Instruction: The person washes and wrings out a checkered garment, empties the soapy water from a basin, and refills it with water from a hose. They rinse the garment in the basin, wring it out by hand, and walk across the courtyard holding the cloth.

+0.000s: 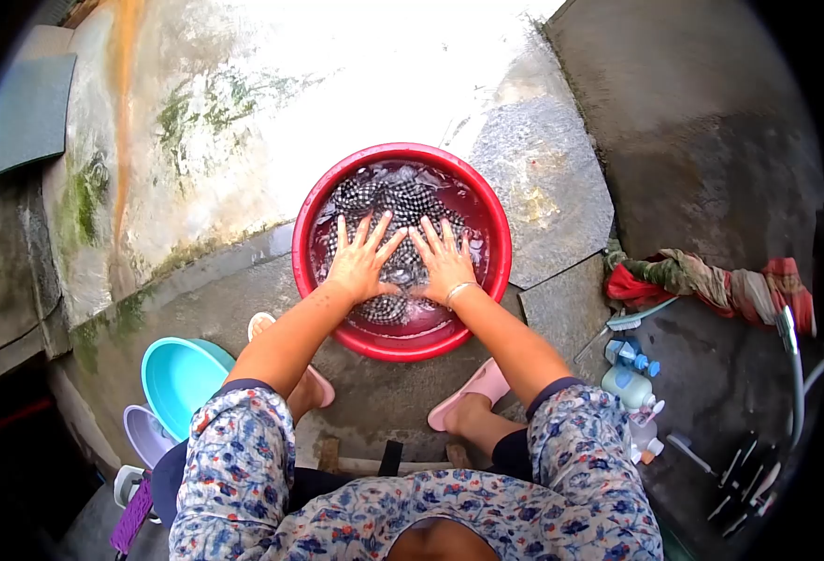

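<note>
A round red basin (306,245) stands on the wet ground between my feet. In its water lies a black-and-white checked cloth (402,199), bunched up and partly under the surface. My left hand (365,257) is over the left half of the basin, fingers spread, palm down. On the right half, my right hand (442,257) is spread the same way, with a bracelet (461,294) at its wrist. Both thumbs point inward above the cloth. Whether the palms touch the cloth or the water, I cannot tell. Neither hand grips anything.
A turquoise basin (162,379) and a lilac basin (141,435) sit at left. Right of me are a brush (629,322), several bottles (629,385), a twisted cloth (739,288) and a shower head (788,329). Pink slippers (488,381) are on my feet. Concrete slabs (543,178) lie beyond.
</note>
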The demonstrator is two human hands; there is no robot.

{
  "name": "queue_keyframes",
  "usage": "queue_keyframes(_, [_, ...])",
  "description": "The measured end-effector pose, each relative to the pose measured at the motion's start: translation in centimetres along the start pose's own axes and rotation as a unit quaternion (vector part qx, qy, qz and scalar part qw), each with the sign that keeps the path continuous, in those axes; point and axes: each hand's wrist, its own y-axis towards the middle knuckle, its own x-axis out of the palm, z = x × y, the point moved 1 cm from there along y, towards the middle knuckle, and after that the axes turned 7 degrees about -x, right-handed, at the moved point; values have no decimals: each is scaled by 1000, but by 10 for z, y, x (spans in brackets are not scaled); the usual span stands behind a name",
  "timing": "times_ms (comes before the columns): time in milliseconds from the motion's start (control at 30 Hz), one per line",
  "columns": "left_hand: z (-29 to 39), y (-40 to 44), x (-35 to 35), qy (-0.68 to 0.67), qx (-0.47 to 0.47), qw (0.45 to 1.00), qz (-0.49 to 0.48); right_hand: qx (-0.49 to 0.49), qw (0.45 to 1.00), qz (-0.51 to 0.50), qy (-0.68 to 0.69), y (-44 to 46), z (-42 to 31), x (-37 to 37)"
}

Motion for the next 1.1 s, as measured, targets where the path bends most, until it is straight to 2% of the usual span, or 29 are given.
queue_keyframes(33, [-1,5,4,-2,-1,1000,-6,7,999,-32,13,7,2,2])
queue_keyframes(100, [-1,18,9,-23,-1,999,-25,4,999,-34,-10,18,9,15])
queue_keyframes(233, [-10,43,30,-11,33,998,-52,-10,998,-53,31,34,25,32])
queue_keyframes(267, [-13,46,35,-42,30,994,-97,-25,996,-90,-2,36,28,32])
queue_keyframes(300, [-14,44,30,-46,45,996,-61,-41,991,-124,-37,37,28,30])
queue_keyframes(367, [-11,44,17,-26,32,993,-111,-58,994,-90,-33,38,32,30])
queue_keyframes(433, [-15,42,22,-61,35,994,-84,-28,990,-129,-39,41,28,14])
queue_keyframes(467, [-17,41,25,-97,44,993,-58,-33,996,-42,-74,37,25,13])
queue_keyframes(500, [-19,40,22,-96,41,993,-52,-35,996,-38,-78,40,27,12])
queue_keyframes(567, [-25,36,16,-118,66,990,-36,22,996,-14,88,48,32,10])
queue_keyframes(600, [-26,32,16,-165,61,984,-6,18,983,129,131,40,27,10])
queue_keyframes(633, [-31,26,16,-270,30,962,32,17,983,131,128,35,23,11])
queue_keyframes(700, [-31,2,12,-365,-29,906,211,157,934,104,304,31,20,10])
queue_keyframes(733, [-28,-11,11,-370,-94,885,267,162,908,114,368,26,20,14])
queue_keyframes(767, [-29,-19,22,-359,-158,877,277,159,870,123,451,25,21,19])
queue_keyframes(833, [-26,-21,56,-461,-284,795,272,104,860,84,492,10,22,7])
queue_keyframes(867, [-19,-19,68,-474,-358,770,233,87,856,80,504,1,20,3])
queue_keyframes(900, [-9,-18,58,-476,-452,741,140,74,803,40,590,-4,15,-2])
queue_keyframes(967, [-6,-10,63,-537,-537,647,64,96,791,-37,603,-21,8,-9])
queue_keyframes(1000, [-9,-7,69,-572,-538,616,66,36,815,-33,577,-21,14,5])
queue_keyframes(1033, [-19,-2,79,-598,-519,609,34,-35,862,-91,497,-28,8,-19])
queue_keyframes(1100, [-24,0,84,-770,-401,497,-11,14,920,-181,347,-34,-5,-50])
